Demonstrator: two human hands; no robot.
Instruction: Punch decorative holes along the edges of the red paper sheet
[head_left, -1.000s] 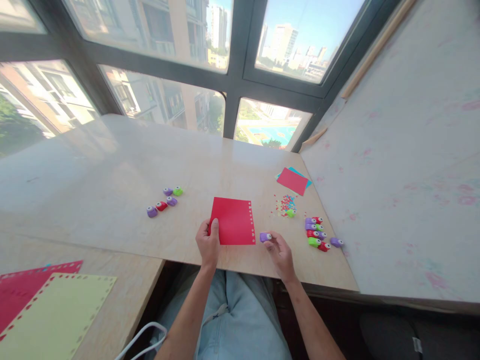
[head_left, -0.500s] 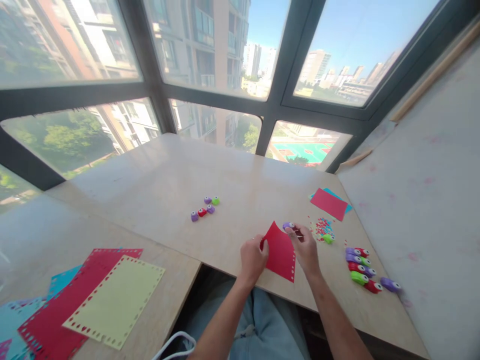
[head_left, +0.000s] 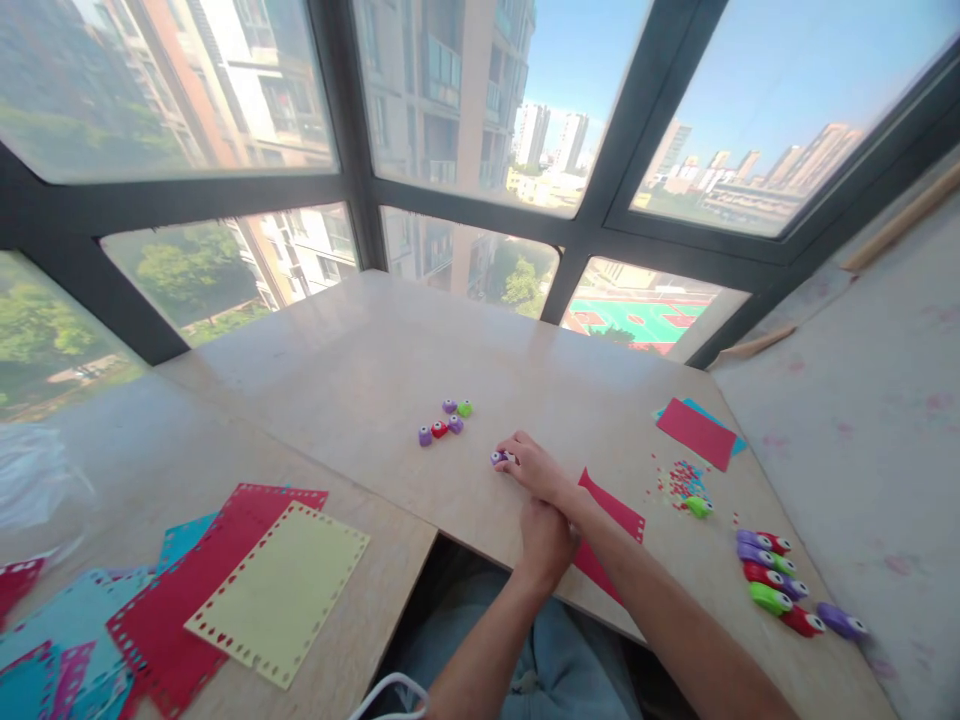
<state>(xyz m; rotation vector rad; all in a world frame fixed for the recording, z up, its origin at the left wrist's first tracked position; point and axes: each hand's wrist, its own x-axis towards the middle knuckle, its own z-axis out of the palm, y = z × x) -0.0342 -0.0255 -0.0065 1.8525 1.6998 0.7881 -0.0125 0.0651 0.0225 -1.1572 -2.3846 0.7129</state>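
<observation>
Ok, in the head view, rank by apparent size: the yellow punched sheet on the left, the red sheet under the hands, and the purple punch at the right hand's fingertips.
1. yellow punched sheet, largest, though it lies nearer the camera.
2. red sheet, partly hidden by the arms, so its true extent is unsure.
3. purple punch, clearly smallest.

The widest bare stretch of the counter (head_left: 360, 370) runs from the frame's middle up toward the windows, open to a reach. Just right of centre, the right hand (head_left: 534, 466), its grip closed on a small purple punch (head_left: 498, 458), crosses over the left hand (head_left: 546, 535), blocking the near edge there. A cluster of punches (head_left: 445, 421) sits just left of them. At lower left, stacked punched sheets (head_left: 279, 590) cover the surface. At lower right, a row of punches (head_left: 776, 585), confetti (head_left: 679, 480) and red paper (head_left: 696, 432) crowd the way.
</observation>
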